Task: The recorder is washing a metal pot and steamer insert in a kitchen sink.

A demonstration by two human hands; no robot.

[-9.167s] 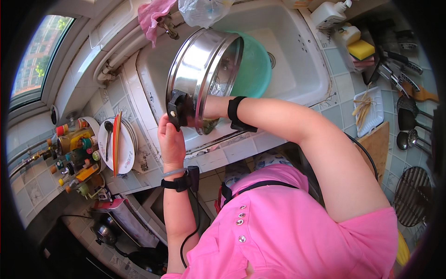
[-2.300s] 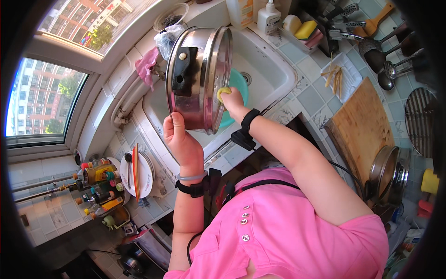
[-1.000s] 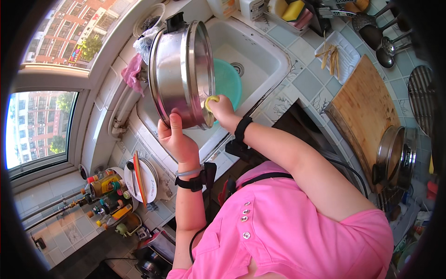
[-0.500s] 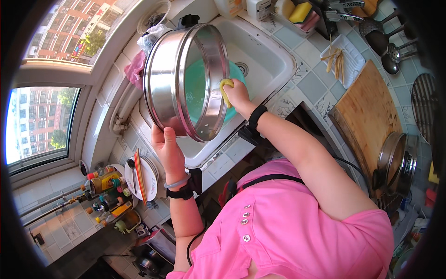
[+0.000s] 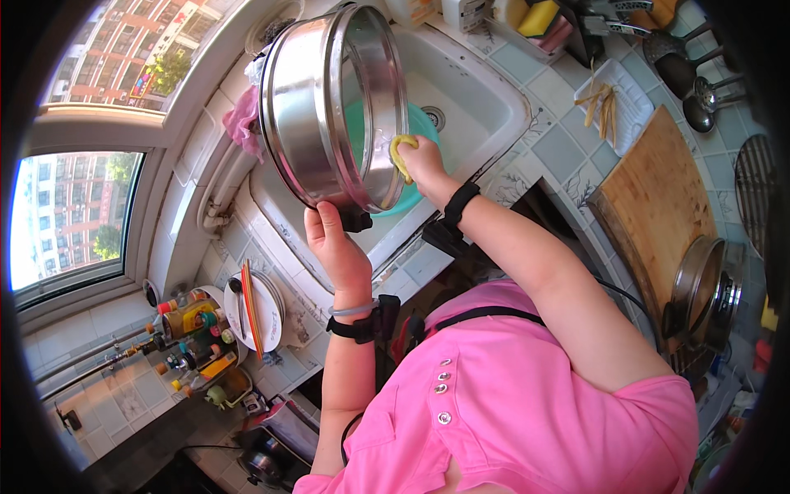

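A wide, shiny stainless steel pot (image 5: 300, 107) is held tilted on its side above the sink, its round opening facing right. My left hand (image 5: 339, 251) grips its lower edge, thumb up, beside a black side handle (image 5: 355, 221). Between the fingers of my right hand (image 5: 428, 169) is a folded yellow sponge (image 5: 398, 154), pressed to the right side of the pot's rim. Behind the pot, a teal basin (image 5: 425, 128) sits in the white sink (image 5: 504, 90), partly hidden by the pot. The fingers of my left hand behind the pot are hidden.
A wooden cutting board (image 5: 650, 181) and a white tray (image 5: 629, 90) lie on the tiled counter to the right. Sponges in a caddy (image 5: 535, 20) stand at the back. Stacked plates (image 5: 267, 313) with chopsticks and several bottles (image 5: 197, 329) are at the left, below the window.
The pot has moved up and turned, bringing a black handle down beside my left hand. My left hand has shifted right and up along the edge. The sponge stays at the rim.
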